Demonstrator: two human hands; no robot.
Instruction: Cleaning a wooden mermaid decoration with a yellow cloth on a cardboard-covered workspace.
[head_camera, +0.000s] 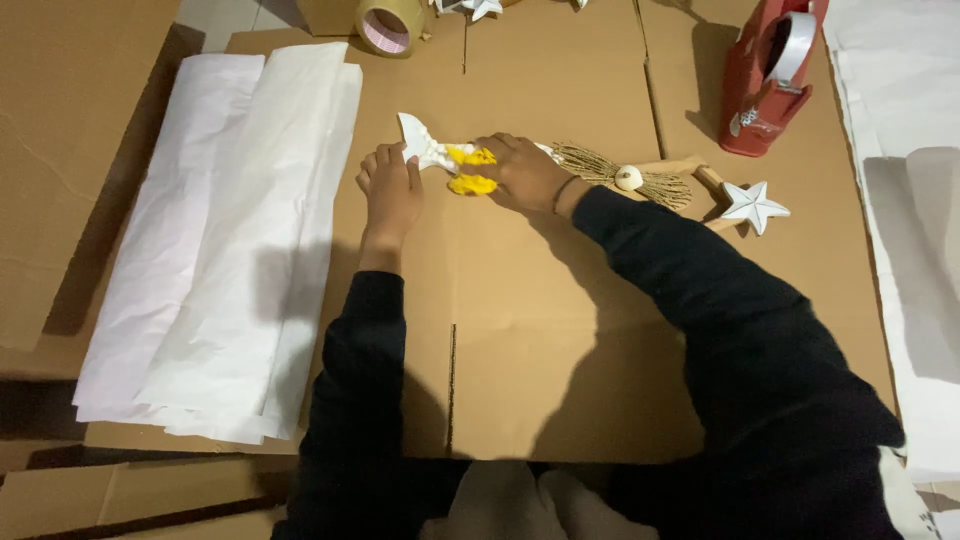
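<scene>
Your left hand (390, 190) pinches the white-and-yellow ornament's (450, 160) tip, right hand (525, 170) pressed flat over it, mid-cardboard sheet (530, 360); paper stack (220, 250) borders left, bare cardboard nearer you.

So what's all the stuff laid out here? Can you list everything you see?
white and yellow figurine: one, centre, under both hands
straw broom ornament: one, tan, right of the hands
star ornament: one, white, far right
tape dispenser: one, red, top right
tape roll: one, brown, top edge
tissue paper stack: one, white, left
cardboard sheet: one, brown, underneath
left hand: touching the figurine
right hand: pressing on the figurine
</scene>
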